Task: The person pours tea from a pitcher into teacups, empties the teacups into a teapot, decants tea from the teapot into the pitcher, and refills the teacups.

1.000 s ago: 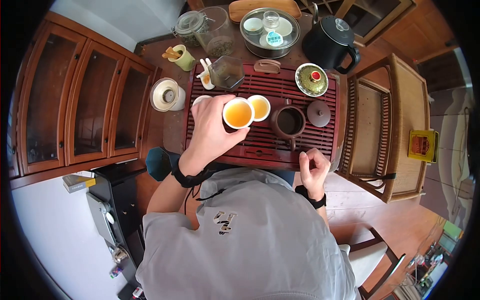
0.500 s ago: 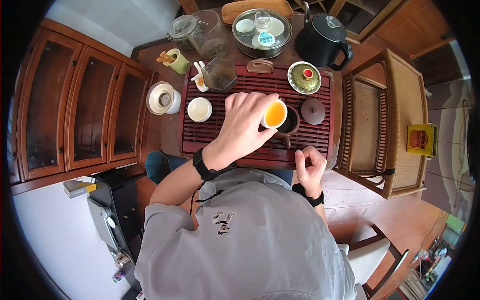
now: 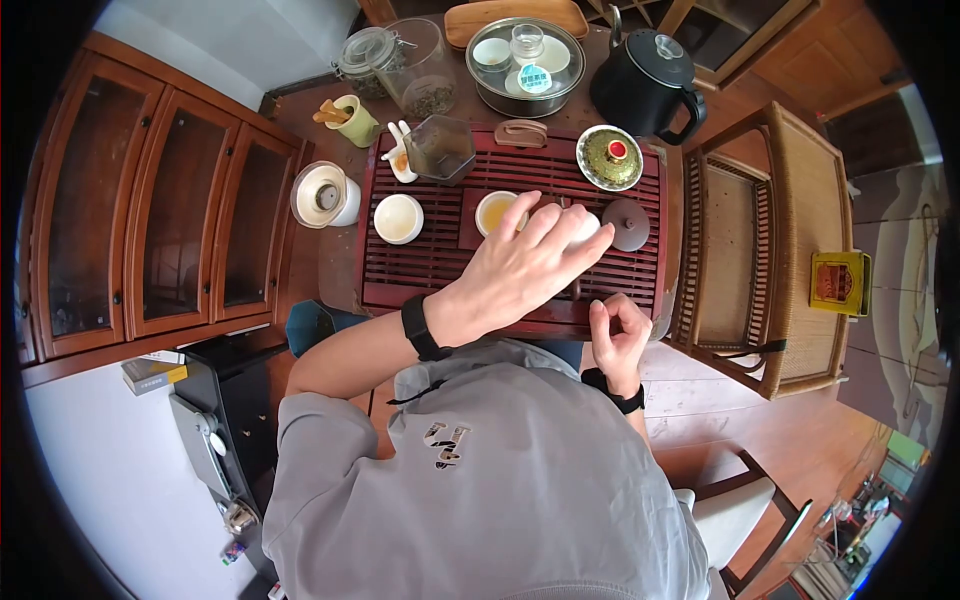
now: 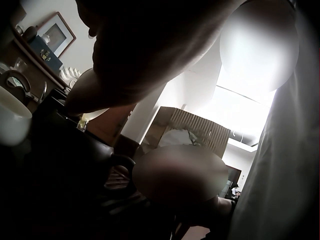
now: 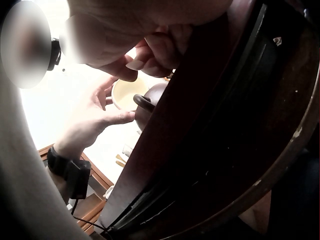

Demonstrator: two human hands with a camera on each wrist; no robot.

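My left hand (image 3: 520, 265) grips a small white cup (image 5: 126, 95) from above, over the brown teapot (image 5: 143, 119). In the head view the hand covers most of the teapot, and the cup's inside is hidden. Left of the fingers, a white cup of yellow tea (image 3: 493, 214) sits on the slatted tea tray (image 3: 440, 270). Another white cup (image 3: 399, 219) stands farther left on it. At the tray's front edge my right hand (image 3: 622, 340) rests with its fingers loosely curled, holding nothing. The teapot's lid (image 3: 626, 224) lies right of the left hand.
A lidded green gaiwan (image 3: 610, 157), a hexagonal glass pitcher (image 3: 441, 150) and a brown wooden-looking piece (image 3: 521, 133) sit at the tray's back. Behind are a black kettle (image 3: 648, 85) and a round steel pan (image 3: 525, 95). A white strainer cup (image 3: 327, 195) stands left of the tray.
My left hand has carried the cup from beside the other tea cup rightward over the teapot, tilting it on the way. The left white cup came into full view. My right hand has stayed put.
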